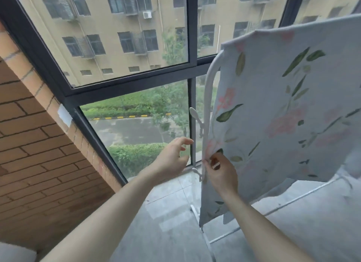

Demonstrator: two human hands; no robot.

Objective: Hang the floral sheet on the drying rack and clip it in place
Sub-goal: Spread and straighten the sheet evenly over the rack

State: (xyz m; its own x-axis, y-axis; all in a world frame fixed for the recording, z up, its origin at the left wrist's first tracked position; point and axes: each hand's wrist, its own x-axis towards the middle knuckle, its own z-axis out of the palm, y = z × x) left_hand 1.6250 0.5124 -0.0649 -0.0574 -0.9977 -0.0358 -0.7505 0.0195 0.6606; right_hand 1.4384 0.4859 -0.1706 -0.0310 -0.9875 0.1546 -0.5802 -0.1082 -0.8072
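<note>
A pale blue floral sheet (289, 109) with pink flowers and green leaves drapes over the top of a white drying rack (208, 90), hanging down its side. My right hand (221, 172) pinches the sheet's left edge against the rack's upright post. My left hand (174, 154) hovers just left of the post with its fingers spread and relaxed, holding nothing. Two white pegs stick out from the post: an upper peg (196, 117) and a lower peg (197, 173) beside my right hand.
A large dark-framed window (192, 53) stands directly behind the rack. A brick-tiled wall (39, 144) runs along the left. The grey tiled floor (166, 213) lies below, with the rack's white base rail (293, 200) crossing it at right.
</note>
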